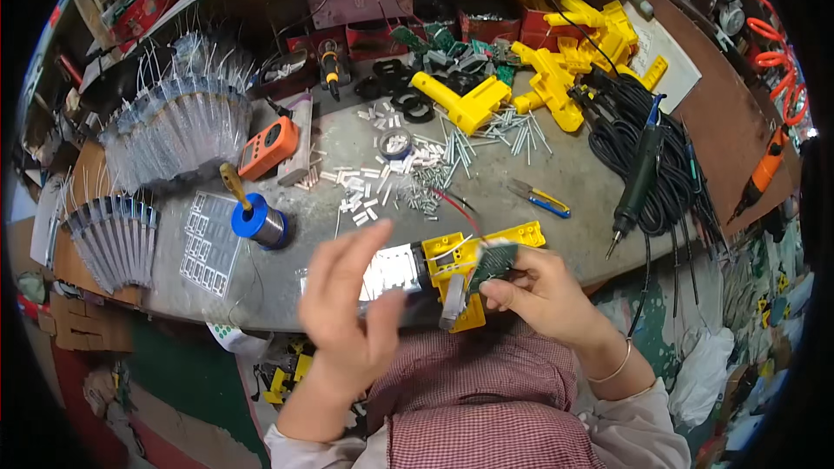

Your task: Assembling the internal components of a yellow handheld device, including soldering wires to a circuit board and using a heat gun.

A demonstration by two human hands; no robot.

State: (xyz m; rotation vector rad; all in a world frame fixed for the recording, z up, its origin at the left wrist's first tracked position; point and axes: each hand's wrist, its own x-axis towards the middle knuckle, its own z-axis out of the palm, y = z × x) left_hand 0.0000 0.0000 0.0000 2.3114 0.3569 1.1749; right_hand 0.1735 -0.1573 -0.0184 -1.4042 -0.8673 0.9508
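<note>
My right hand [546, 300] pinches a small green circuit board [493, 266] between thumb and fingers. Red and white wires run from around the board. Just left of it, at the table's front edge, lies a yellow plastic housing half [443, 248] with its inside facing up. A grey block-shaped part [453, 302] sits against the housing, and a shiny, glaring flat metal piece [393, 271] extends from its left side. My left hand [349, 308] is raised in front of this metal piece, slightly blurred, fingers apart and holding nothing.
A blue solder spool [261, 222], an orange meter [270, 148] and fanned clear-wrapped metal strips [178, 122] are on the left. White sleeves [365, 187] and screws [460, 148] lie mid-table. Yellow housings [465, 102] stand behind; a dark corded screwdriver [638, 178] lies right, near a utility knife [540, 200].
</note>
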